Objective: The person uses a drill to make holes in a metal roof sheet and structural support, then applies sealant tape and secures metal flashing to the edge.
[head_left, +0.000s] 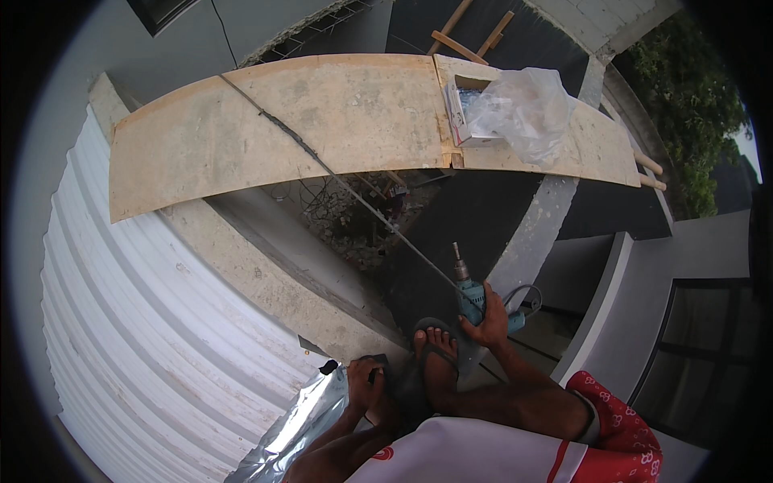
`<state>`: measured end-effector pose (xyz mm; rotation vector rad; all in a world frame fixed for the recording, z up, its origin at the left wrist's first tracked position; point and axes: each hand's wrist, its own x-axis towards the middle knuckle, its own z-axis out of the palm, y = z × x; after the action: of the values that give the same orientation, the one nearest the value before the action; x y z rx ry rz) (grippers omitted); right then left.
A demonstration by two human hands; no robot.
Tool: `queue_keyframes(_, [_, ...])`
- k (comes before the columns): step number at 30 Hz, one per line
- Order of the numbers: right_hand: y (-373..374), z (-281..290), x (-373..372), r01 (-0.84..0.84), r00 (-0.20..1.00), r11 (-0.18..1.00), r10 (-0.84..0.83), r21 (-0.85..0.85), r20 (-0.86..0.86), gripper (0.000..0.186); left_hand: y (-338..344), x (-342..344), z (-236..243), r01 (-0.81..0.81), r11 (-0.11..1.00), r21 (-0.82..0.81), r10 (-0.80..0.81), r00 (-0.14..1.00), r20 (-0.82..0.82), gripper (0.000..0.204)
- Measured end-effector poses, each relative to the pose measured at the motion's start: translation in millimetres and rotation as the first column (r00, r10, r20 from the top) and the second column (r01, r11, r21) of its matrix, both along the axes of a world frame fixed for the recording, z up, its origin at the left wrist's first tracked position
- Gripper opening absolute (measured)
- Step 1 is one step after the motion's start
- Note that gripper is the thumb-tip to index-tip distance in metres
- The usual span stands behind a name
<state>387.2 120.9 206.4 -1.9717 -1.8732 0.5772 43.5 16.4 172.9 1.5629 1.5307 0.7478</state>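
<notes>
My right hand (487, 322) is closed round the body of a teal power drill (470, 296), whose metal chuck and bit point away from me. A grey cord (531, 296) loops by its handle. My left hand (365, 386) is low beside my left foot, its fingers curled; something dark shows at them, too small to name. Next to it lie a sheet of shiny silver foil (310, 406) and a small black piece (328, 367). My right foot (439, 362), in a dark flip-flop, stands near the drill.
A long plywood plank (322, 113) spans ahead, bearing an open box (457, 121) and a clear plastic bag (527, 113). A dark cable (354, 193) stretches from plank to drill. White corrugated roofing (145, 306) and a concrete beam (258, 282) lie left. Rubble (354, 233) shows far below.
</notes>
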Motion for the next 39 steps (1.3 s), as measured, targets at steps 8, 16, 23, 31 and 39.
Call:
queue_keyframes(8, [0.6,1.5,-0.6,0.005,1.000,1.000,-0.005,-0.004,0.008,0.104,0.4,-0.4,-0.8,0.003,1.000,0.007,-0.004,1.000,0.013,0.018])
queue_keyframes(16, [1.5,3.0,-1.6,-0.002,1.000,1.000,0.001,0.006,0.010,0.104,-1.4,0.0,-1.7,-0.005,1.000,-0.010,0.005,1.000,-0.004,0.018])
queue_keyframes(23, [0.2,1.8,-0.3,0.008,1.000,1.000,-0.008,0.000,0.005,0.105,-1.5,0.7,-2.2,-0.001,1.000,-0.009,0.001,1.000,-0.009,0.017])
queue_keyframes(31, [0.2,0.5,0.0,-0.001,1.000,1.000,0.001,0.003,0.008,0.105,-0.1,0.4,1.9,-0.008,1.000,-0.012,0.008,1.000,0.001,0.016])
queue_keyframes(39, [1.3,2.0,-2.5,-0.019,1.000,0.999,0.018,0.047,0.017,0.103,-1.0,-1.6,0.8,0.005,1.000,-0.012,-0.005,1.000,0.008,0.016])
